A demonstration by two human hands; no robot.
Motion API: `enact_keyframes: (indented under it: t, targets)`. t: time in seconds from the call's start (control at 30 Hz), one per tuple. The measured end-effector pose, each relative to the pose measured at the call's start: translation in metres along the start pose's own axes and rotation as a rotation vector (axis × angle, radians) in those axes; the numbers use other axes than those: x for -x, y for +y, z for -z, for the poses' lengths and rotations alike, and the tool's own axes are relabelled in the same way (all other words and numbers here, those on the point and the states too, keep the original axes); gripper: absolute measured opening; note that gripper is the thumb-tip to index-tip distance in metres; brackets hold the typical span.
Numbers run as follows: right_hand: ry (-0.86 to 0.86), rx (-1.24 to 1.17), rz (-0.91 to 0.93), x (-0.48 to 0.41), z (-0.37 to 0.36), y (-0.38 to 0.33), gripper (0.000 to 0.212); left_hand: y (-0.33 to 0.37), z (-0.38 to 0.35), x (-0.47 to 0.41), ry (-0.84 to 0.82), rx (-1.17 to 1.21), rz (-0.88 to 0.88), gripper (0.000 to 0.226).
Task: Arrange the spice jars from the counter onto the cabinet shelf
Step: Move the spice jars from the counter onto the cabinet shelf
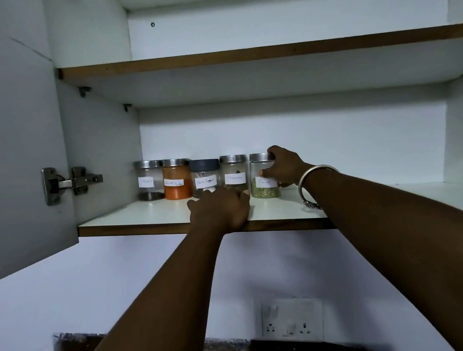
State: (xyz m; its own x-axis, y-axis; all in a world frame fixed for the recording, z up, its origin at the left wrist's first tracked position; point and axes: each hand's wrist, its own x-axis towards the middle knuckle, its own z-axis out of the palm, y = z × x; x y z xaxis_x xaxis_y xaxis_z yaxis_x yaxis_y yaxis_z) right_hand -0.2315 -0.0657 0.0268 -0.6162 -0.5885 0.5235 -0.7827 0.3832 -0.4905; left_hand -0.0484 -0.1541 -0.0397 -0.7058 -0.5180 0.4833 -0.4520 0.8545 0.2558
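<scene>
White cabinet (304, 132), door (16, 135) swung open, lower shelf (145, 217) pale with a brown front edge. Fennel jar (264, 192) upright toward the back of that shelf, last on the right in a row of five. Directly left of the fennel jar a steel-lidded jar (234, 175), then further left a pepper jar (205, 181), an orange jar (176, 183) and a dark-bottomed jar (148, 181), all close together. Right grip (284, 166) curled round the fennel jar from its right side, fingers over the lid (259, 157), thumb on the glass by the label (265, 182). Left grip (219, 211) palm down on the shelf, in front and left of the fennel jar, fingers loosely bent, holding nothing visible; contact with the neighbouring jar's base unclear. Probably glass under a metal lid: rigid, smooth, breakable, and light, with seed only low in the body. Best taken round the body just below the lid, never by the lid alone. For small nudges, better slid than lifted, minding the neighbour to the left.
</scene>
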Motion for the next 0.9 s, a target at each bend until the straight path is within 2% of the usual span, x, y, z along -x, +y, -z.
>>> enact_keyframes:
  t: [0.3,0.37,0.43,0.47,0.5,0.53,0.63,0.7,0.8,0.9]
  targets:
    - [0.001,0.055,-0.067,-0.025,-0.016,0.001,0.046,0.000,-0.001,-0.005,-0.001,-0.008,-0.002,0.050]
    - [-0.024,0.055,-0.070,-0.024,-0.015,0.002,0.067,0.001,-0.001,-0.004,0.015,0.007,0.008,0.048]
    - [-0.100,-0.016,-0.099,-0.018,-0.015,0.000,0.109,0.001,0.000,-0.001,0.047,0.025,0.011,0.046]
    - [-0.138,-0.071,-0.142,-0.014,-0.014,0.000,0.120,0.001,0.000,-0.001,0.060,0.036,0.010,0.044]
    - [-0.173,-0.093,-0.191,-0.011,-0.013,0.000,0.120,0.001,0.001,0.000,0.069,0.048,0.004,0.043]
    - [-0.224,-0.082,-0.231,-0.008,-0.010,0.002,0.113,0.001,0.002,0.001,0.077,0.057,-0.002,0.042]
    - [-0.392,-0.102,-0.299,0.010,0.003,0.001,0.073,0.001,0.003,0.006,0.113,0.088,-0.019,0.041]
    - [-0.461,-0.244,-0.339,0.031,0.013,-0.005,0.066,0.002,0.008,0.013,0.106,0.143,-0.019,0.039]
    - [-0.437,-0.256,-0.334,0.073,0.026,-0.023,0.066,0.007,0.019,0.026,0.046,0.325,0.016,0.027]
    - [-0.353,-0.332,-0.284,0.127,0.036,-0.042,0.041,0.020,0.026,0.046,0.027,0.737,0.032,0.016]
